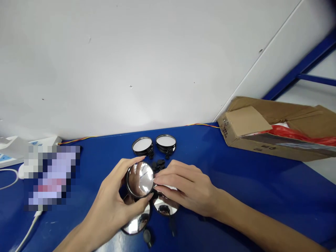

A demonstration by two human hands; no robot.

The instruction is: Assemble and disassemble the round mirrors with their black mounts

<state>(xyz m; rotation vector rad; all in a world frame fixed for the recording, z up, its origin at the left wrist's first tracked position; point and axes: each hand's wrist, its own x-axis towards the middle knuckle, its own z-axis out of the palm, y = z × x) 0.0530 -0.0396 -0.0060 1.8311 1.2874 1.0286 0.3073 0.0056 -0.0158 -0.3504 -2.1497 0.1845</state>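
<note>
A small round convex mirror [141,179] with a black rim is held up by my left hand [114,197], fingers over its top edge and thumb at its lower right. At the same mirror's right edge, the fingertips of my right hand [190,185] are pinched together; any small part between them is hidden. Beneath my hands lie two more round mirrors, one at lower left [136,224] and one at lower right [166,205], both partly covered. Each has a black stem below it. Small black fittings [159,164] sit just behind the held mirror.
Two black-rimmed round mirrors, left [142,144] and right [166,140], lie near the wall on the blue table [204,150]. An opened cardboard box [246,122] with red plastic inside stands at right. A blurred-out phone-like device [54,175] with a white cable lies at left.
</note>
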